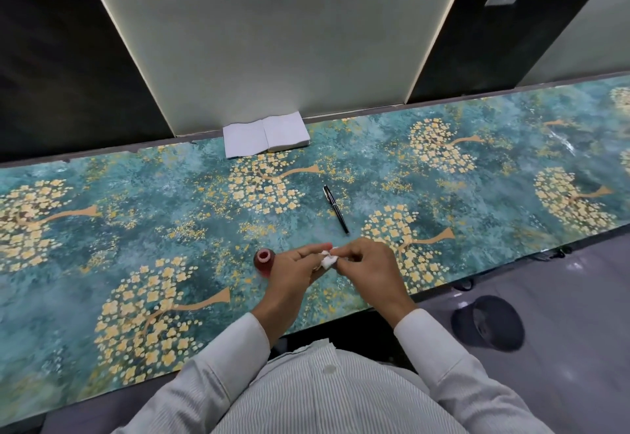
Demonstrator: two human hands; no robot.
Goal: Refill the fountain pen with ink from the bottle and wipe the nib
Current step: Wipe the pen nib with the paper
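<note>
the slim black fountain pen with silver trim (pixel 336 209) lies flat on the tabletop just beyond the hands, touched by neither. the small round red ink bottle (pixel 264 260) stands open right beside the left hand (pixel 296 271), on its outer side. a crumpled white tissue wad (pixel 328 259) sits between the two hands: the left hand's fingers curl under it, and the right hand (pixel 365 263) pinches it from above. all rest on a teal table covering printed with golden flowering trees (pixel 136 229). far past the hands, by the wall, lies a stack of white paper napkins (pixel 266 138).
</note>
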